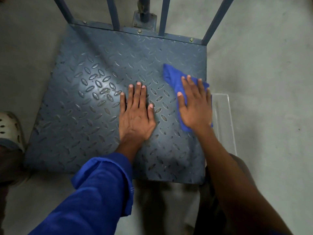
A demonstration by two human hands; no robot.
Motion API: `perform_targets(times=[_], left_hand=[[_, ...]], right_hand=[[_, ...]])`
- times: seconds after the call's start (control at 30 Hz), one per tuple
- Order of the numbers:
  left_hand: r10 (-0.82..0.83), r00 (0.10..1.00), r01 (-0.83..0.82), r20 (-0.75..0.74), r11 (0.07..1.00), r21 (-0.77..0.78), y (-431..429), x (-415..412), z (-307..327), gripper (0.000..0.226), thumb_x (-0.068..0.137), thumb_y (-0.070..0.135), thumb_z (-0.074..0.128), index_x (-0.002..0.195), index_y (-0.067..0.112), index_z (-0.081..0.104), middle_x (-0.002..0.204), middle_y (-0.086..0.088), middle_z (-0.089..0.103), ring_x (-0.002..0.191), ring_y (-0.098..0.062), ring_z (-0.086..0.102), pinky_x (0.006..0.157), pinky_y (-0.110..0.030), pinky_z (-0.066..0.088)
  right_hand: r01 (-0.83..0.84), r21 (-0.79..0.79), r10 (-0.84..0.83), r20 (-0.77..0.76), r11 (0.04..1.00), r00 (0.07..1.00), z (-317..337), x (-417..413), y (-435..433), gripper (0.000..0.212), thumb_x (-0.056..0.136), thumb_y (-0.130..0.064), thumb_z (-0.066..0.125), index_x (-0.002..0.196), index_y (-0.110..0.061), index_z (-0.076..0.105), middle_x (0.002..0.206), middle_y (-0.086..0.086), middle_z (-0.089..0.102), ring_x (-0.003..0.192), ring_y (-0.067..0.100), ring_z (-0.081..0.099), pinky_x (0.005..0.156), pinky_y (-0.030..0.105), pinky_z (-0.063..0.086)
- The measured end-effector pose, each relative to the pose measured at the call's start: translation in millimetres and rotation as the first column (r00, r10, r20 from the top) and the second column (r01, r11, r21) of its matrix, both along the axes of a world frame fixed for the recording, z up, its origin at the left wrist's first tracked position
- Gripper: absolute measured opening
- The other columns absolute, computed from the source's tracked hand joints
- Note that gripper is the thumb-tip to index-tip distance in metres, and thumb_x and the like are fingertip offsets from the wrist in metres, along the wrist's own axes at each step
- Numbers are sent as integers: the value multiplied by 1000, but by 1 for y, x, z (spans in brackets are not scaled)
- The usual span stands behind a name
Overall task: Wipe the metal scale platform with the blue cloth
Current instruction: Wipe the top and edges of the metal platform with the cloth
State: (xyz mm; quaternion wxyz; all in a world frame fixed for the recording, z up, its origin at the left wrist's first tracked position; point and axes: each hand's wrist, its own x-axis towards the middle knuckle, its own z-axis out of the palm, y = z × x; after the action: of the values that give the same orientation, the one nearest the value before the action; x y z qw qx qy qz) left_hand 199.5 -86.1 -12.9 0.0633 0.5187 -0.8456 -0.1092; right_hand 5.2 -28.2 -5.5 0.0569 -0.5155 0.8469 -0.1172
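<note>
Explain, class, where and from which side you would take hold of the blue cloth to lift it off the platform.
Probably the free pointed corner of the blue cloth, pinched from above on its far side. It sticks out beyond the right hand, which presses the rest flat on the scale platform. The left hand lies bare beside it.

One grey diamond-tread metal scale platform (94, 106) is lying on the concrete floor. Four blue-grey slanted metal rails (113, 12) and one thicker round post (144, 9) are rising at the platform's far edge, where four bolt heads (191, 39) are showing along the rim. One crumpled blue cloth (172, 77) is lying on the platform. Two bare hands are resting on the platform: the left hand (136, 116) and the right hand (196, 107). One clear plastic container (223, 116) is standing beside the platform's right edge. One white perforated shoe (9, 128) is showing beside its left edge.
</note>
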Motion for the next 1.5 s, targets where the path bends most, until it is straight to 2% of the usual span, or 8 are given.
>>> perform_targets(times=[0.13, 0.33, 0.43, 0.6, 0.8, 1.07, 1.27, 1.5], left_hand=[[-3, 1000, 3, -20, 1000, 2, -2, 1, -2, 69, 111, 43, 15, 173, 14, 10, 181, -4, 3, 168, -23, -5, 136, -52, 0], [-6, 1000, 7, -27, 1000, 14, 0, 10, -2, 68, 108, 36, 10, 171, 11, 21, 180, -4, 13, 168, -24, 4, 136, -49, 3], [17, 999, -18, -27, 999, -28, 18, 32, -5, 65, 111, 37, 19, 172, 14, 20, 180, -3, 12, 168, -24, 5, 136, -50, 4], [41, 999, -42, -14, 997, -71, 52, 64, -7, 64, 112, 39, 26, 172, 17, 19, 180, -4, 13, 168, -22, 5, 135, -51, 7], [57, 998, -57, 2, 996, -62, 50, 62, -6, 65, 111, 40, 24, 172, 15, 20, 180, -4, 13, 168, -24, 5, 135, -52, 7], [46, 999, -45, 25, 998, -39, 51, 54, 4, 68, 110, 41, 23, 172, 15, 15, 181, -6, 9, 168, -28, 2, 135, -55, 5], [-47, 999, 47, -1, 998, -29, 40, 66, 5, 68, 109, 37, 30, 170, 10, 23, 179, -10, 18, 167, -31, 12, 134, -56, 11], [-164, 986, 164, 0, 986, -31, 14, 109, 5, 61, 114, 49, 28, 172, 31, 20, 181, 0, 10, 168, -23, 4, 135, -50, 2]], right_hand=[[162, 45, -162, 0, 986, 987, 2, -15, -67, 61, 110, -49, 25, 167, -32, 15, 175, -6, 15, 163, 29, 8, 130, 57, 8], [-115, 4, 115, 18, 993, 993, 2, 78, -10, 59, 111, -47, 23, 167, -31, 15, 175, -10, 14, 163, 20, 2, 132, 51, 4], [-25, 16, 24, 4, 1000, 1000, 0, 63, 37, 59, 111, -48, 25, 167, -32, 16, 174, -11, 16, 163, 19, 4, 132, 51, 5], [182, 36, -183, 28, 983, 983, 0, 38, -14, 61, 109, -47, 24, 167, -30, 17, 175, -6, 17, 163, 28, 8, 130, 58, 8], [-52, -25, 52, -7, 998, 999, -1, 110, 40, 59, 110, -44, 29, 167, -29, 21, 174, -10, 19, 163, 22, 8, 131, 52, 9], [302, -33, -301, 16, 953, 953, 1, 67, 71, 59, 109, -46, 33, 165, -27, 28, 172, -5, 26, 161, 27, 17, 128, 59, 17], [-19, -21, 19, -8, 1000, 1000, 5, 146, 109, 60, 109, -44, 38, 165, -29, 26, 173, -8, 22, 163, 22, 10, 129, 54, 14], [256, -5, -256, -56, 967, 965, 1, 106, 82, 62, 109, -49, 33, 166, -28, 24, 174, -3, 22, 162, 28, 13, 128, 58, 13]])
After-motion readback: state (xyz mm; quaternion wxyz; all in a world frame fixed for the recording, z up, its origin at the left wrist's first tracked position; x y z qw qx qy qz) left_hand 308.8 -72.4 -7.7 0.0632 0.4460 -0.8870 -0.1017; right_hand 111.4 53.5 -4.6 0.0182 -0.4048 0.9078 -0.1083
